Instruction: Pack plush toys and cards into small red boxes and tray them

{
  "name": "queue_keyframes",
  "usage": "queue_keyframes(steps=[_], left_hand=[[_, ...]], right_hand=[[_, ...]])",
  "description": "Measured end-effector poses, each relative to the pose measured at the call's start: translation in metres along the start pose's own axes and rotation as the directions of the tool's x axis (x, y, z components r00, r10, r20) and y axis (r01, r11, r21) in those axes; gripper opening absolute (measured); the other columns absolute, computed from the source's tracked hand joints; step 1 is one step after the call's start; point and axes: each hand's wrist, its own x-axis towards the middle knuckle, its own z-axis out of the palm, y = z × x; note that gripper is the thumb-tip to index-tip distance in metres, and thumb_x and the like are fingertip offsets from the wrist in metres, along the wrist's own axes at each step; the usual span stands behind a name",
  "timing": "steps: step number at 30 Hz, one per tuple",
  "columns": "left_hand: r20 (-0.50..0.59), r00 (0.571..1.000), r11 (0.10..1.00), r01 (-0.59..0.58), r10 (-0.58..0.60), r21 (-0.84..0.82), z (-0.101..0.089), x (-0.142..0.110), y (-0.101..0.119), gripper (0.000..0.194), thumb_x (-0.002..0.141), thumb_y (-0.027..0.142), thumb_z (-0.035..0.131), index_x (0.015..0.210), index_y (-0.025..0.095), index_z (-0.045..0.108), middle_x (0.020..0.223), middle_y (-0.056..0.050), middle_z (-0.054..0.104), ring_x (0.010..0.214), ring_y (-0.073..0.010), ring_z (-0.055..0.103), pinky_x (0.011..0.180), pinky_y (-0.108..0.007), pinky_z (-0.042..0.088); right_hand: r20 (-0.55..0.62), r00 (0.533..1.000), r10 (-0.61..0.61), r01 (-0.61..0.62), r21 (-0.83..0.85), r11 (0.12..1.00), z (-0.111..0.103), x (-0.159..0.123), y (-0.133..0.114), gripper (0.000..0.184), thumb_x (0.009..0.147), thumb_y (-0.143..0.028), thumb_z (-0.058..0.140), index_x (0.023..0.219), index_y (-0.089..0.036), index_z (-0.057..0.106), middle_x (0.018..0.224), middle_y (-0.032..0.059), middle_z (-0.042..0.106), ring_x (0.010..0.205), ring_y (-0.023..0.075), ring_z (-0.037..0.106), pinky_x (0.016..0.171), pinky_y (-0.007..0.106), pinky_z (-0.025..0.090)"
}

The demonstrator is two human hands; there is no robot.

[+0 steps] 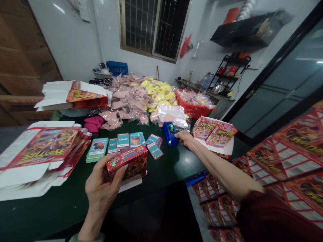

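Observation:
My left hand grips a small red printed cardboard box, thumb in front and fingers around its left end. A white flap shows under the box. My right hand reaches to the cutter end of a blue tape dispenser with a green roll in it. Its fingertips are pinched together there; what lies between them is too small to make out. Behind the held box lie a stack of cards with green edges, several teal and blue cards, and a looser card pile to the right.
Flattened red-and-white cartons are piled at left. Bagged pink and yellow pieces heap at the back, beside a red basket. Right of the dispenser, red boxes sit in a white-edged carton. Many more printed boxes are stacked at right.

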Motion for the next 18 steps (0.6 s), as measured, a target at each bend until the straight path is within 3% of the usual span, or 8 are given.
queue_keyframes(steps=[4, 9, 14, 18], left_hand=[[-0.001, 1.0, 1.0, 0.001, -0.001, -0.021, 0.0, -0.001, 0.001, 0.045, 0.068, 0.019, 0.073, 0.11, 0.021, 0.058, 0.098, -0.002, 0.066, 0.081, -0.0134, 0.064, 0.072, -0.021, 0.052], [-0.004, 1.0, 0.993, 0.016, -0.017, -0.12, 0.001, -0.001, 0.006, 0.046, 0.068, 0.014, 0.073, 0.11, 0.021, 0.058, 0.098, -0.001, 0.065, 0.082, -0.0119, 0.064, 0.075, -0.02, 0.052], [-0.011, 0.998, 0.982, 0.062, -0.065, -0.176, 0.003, 0.0, 0.01, 0.042, 0.069, 0.014, 0.072, 0.108, 0.02, 0.058, 0.096, 0.0, 0.065, 0.081, -0.0112, 0.064, 0.073, -0.019, 0.053], [0.006, 0.996, 0.976, 0.094, -0.094, -0.197, 0.003, -0.002, 0.009, 0.041, 0.069, 0.015, 0.072, 0.107, 0.02, 0.058, 0.094, 0.0, 0.065, 0.078, -0.0107, 0.064, 0.071, -0.018, 0.053]], right_hand=[[0.028, 0.994, 0.101, -0.104, 0.171, 0.98, 0.008, -0.011, -0.008, 0.032, 0.089, -0.033, 0.053, 0.116, -0.016, 0.053, 0.116, 0.0081, 0.056, 0.098, 0.0194, 0.058, 0.082, 0.04, 0.05], [-0.034, 0.994, 0.101, -0.081, 0.373, 0.924, 0.013, -0.022, -0.006, 0.031, 0.089, -0.032, 0.052, 0.116, -0.017, 0.053, 0.117, 0.0082, 0.055, 0.098, 0.0188, 0.058, 0.082, 0.039, 0.051], [-0.13, 0.991, 0.012, 0.052, 0.477, 0.877, 0.027, -0.036, 0.026, 0.031, 0.089, -0.033, 0.053, 0.114, -0.015, 0.054, 0.113, 0.0076, 0.057, 0.095, 0.0182, 0.059, 0.08, 0.038, 0.051], [-0.155, 0.988, -0.003, 0.076, 0.462, 0.883, 0.043, -0.033, 0.051, 0.029, 0.089, -0.032, 0.053, 0.112, -0.014, 0.055, 0.109, 0.007, 0.058, 0.091, 0.0169, 0.06, 0.077, 0.036, 0.052]])
